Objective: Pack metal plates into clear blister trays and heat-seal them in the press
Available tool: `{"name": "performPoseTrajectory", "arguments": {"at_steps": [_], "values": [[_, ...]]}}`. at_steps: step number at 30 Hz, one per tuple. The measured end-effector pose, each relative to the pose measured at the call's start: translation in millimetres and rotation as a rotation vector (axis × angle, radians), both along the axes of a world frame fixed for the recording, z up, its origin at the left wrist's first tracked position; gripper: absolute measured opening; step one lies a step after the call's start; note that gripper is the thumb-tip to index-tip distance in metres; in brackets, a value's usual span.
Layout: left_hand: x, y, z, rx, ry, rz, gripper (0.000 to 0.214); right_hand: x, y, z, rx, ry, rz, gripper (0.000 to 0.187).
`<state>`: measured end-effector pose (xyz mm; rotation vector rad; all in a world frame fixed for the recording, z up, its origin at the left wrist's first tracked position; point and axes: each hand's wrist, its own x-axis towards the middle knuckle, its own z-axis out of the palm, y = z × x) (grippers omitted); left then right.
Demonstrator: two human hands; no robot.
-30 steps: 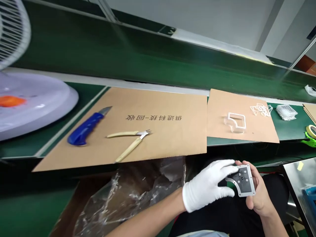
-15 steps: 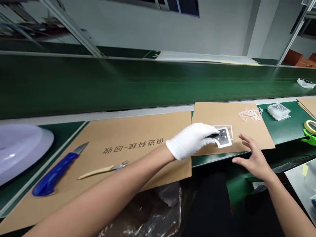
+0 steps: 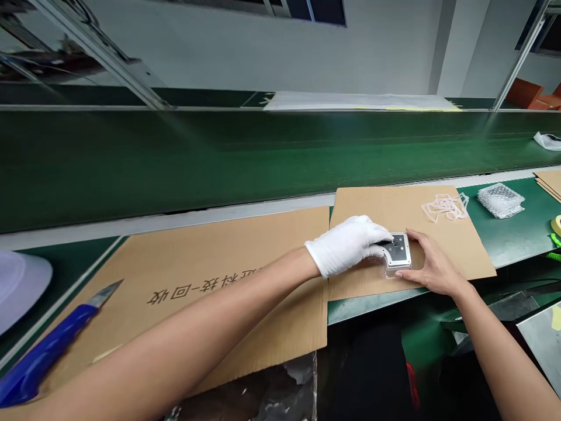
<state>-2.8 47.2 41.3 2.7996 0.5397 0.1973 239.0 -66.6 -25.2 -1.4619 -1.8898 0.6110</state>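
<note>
My left hand (image 3: 348, 245), in a white glove, pinches the left side of a small flat plate (image 3: 400, 248) with a black, holed face and a pale rim. My bare right hand (image 3: 433, 266) grips the same plate, forefinger at its upper right corner and thumb at the lower right. Beneath the plate, a clear plastic piece (image 3: 390, 273) shows at the lower edge. All this is over the right cardboard sheet (image 3: 368, 204). Farther back on that sheet lies a tangle of thin white frames (image 3: 445, 206).
A blue-handled knife (image 3: 56, 345) rests on the left cardboard sheet (image 3: 263, 234). Bubble wrap (image 3: 501, 200) sits on the green bench at right, near yellow tape (image 3: 556, 225). A pale lilac rounded object (image 3: 21, 283) stands far left. Behind runs a green conveyor belt (image 3: 263, 158).
My right hand has come in from the right and closed on the plate. The left hand has brought the plate down over the clear piece. The view has shifted slightly right.
</note>
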Motion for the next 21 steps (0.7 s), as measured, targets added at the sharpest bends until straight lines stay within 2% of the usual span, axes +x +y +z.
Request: {"name": "performPoseTrajectory", "arguments": {"at_steps": [12,19,21], "values": [[4.0,-0.7,-4.1,0.091,0.070,-0.043,0.014,-1.6,0.5,2.2,-0.002,-0.025,0.003,0.086],[1.9,-7.4,2.5,0.274,0.190,0.047,0.015,-1.1,-0.4,2.4,-0.017,-0.003,-0.003,0.084],[-2.6,-8.4,5.3,0.249,0.169,0.068,0.024,-0.4,-0.3,2.1,-0.017,0.002,0.000,0.084]]}}
